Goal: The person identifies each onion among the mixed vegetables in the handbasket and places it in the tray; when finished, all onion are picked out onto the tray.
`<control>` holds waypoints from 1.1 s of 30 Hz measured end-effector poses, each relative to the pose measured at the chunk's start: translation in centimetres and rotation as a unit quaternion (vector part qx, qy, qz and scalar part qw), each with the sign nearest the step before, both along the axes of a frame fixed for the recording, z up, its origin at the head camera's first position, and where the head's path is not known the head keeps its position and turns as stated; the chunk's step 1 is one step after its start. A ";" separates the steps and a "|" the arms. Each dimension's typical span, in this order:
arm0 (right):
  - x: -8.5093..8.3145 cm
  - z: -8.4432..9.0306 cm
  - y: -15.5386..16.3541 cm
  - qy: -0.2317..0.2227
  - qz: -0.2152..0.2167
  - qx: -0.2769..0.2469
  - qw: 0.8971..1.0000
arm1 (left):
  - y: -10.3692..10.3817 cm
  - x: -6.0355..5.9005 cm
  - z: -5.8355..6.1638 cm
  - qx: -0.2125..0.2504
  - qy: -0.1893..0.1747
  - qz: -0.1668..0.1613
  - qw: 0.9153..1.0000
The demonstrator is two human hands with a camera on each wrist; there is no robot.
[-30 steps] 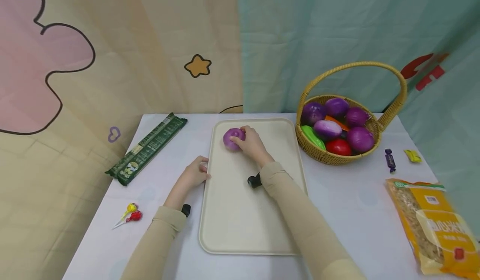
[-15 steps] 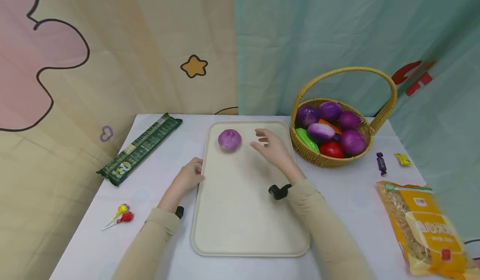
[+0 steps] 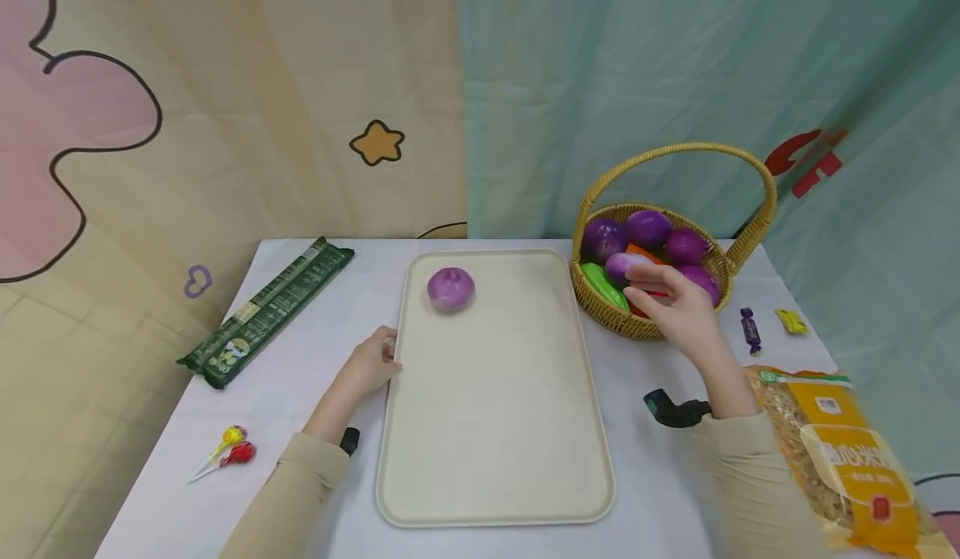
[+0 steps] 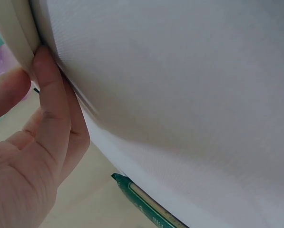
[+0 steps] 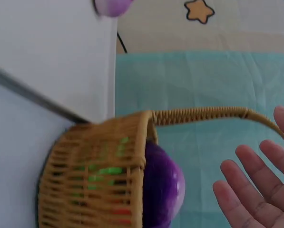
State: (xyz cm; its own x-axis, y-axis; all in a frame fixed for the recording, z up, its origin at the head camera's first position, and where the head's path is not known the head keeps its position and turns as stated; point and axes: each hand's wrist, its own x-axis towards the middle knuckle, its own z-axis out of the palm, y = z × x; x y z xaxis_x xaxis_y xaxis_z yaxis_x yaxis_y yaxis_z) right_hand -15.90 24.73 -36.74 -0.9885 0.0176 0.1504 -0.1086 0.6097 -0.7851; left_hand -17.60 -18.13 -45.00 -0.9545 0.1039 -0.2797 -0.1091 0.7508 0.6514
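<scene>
A cream tray (image 3: 495,459) lies in the middle of the white table, with one purple onion (image 3: 451,288) near its far left corner. My left hand (image 3: 369,367) grips the tray's left rim (image 4: 23,35), thumb on top. My right hand (image 3: 675,305) is open over the front of a wicker basket (image 3: 611,316), fingers spread and holding nothing. The basket (image 5: 94,180) holds several purple onions (image 3: 649,227), a green vegetable (image 3: 604,285) and something red. In the right wrist view the open fingers (image 5: 249,190) hover beside a purple onion (image 5: 163,183).
A dark green packet (image 3: 266,311) lies at the left, with lollipops (image 3: 228,451) nearer the front left. A yellow snack bag (image 3: 847,451) sits at the front right. A purple candy (image 3: 748,330) and a yellow candy (image 3: 790,321) lie right of the basket.
My right hand let go of the purple onion on the tray, then moved right to the basket. The left hand stayed on the tray's rim.
</scene>
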 end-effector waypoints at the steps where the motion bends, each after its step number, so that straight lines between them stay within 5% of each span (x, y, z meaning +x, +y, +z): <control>1: 0.1 0.2 0.9 -0.001 -0.016 0.003 1.000 | -0.1 0.1 0.0 -0.001 0.000 0.000 1.000; 10: -0.2 0.2 6.7 -0.057 -0.137 0.002 0.989 | -0.6 0.5 0.1 -0.008 0.003 -0.002 1.000; 22: -2.3 -1.7 8.5 -0.169 -0.072 0.067 0.981 | -0.7 0.1 0.1 0.014 -0.022 0.011 1.000; 28: -2.8 -2.6 8.5 -0.181 -0.096 0.084 0.975 | -0.3 -0.1 -0.1 0.012 -0.020 0.010 1.000; 33: -2.5 -3.2 8.2 -0.158 -0.133 0.049 0.977 | -0.2 -0.2 0.0 0.014 -0.022 0.009 1.000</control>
